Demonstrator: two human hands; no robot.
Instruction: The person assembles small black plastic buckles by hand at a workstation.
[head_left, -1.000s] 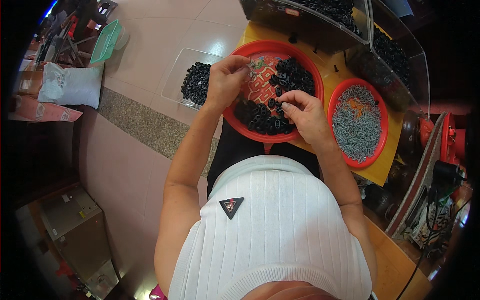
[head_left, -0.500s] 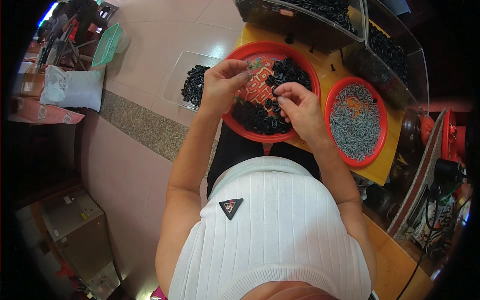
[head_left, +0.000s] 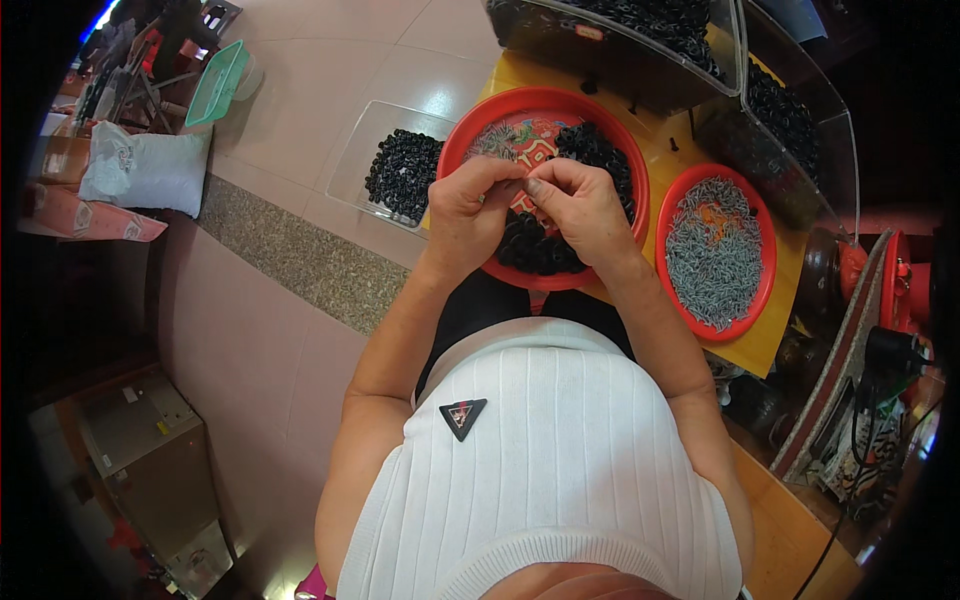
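Forearms [head_left: 655,310] are extended across the near edge of a round red tray [head_left: 642,185]; if that rim were nudged by a wrist, the black pieces [head_left: 540,250] heaped along it could be spilled. Above the tray's middle, the left hand [head_left: 465,218] and right hand [head_left: 588,218] are held thumb-and-forefinger together, tips meeting. Whether anything is pinched there cannot be told, since it is hidden by the fingers; a small part let slip could easily be lost among the heap. Grey screws [head_left: 492,140] are scattered toward the tray's far left edge, where they could be mixed with black pieces by a careless sweep. Beyond, loose black pegs [head_left: 674,145] lie near the clear bins [head_left: 620,65] and could be knocked away.
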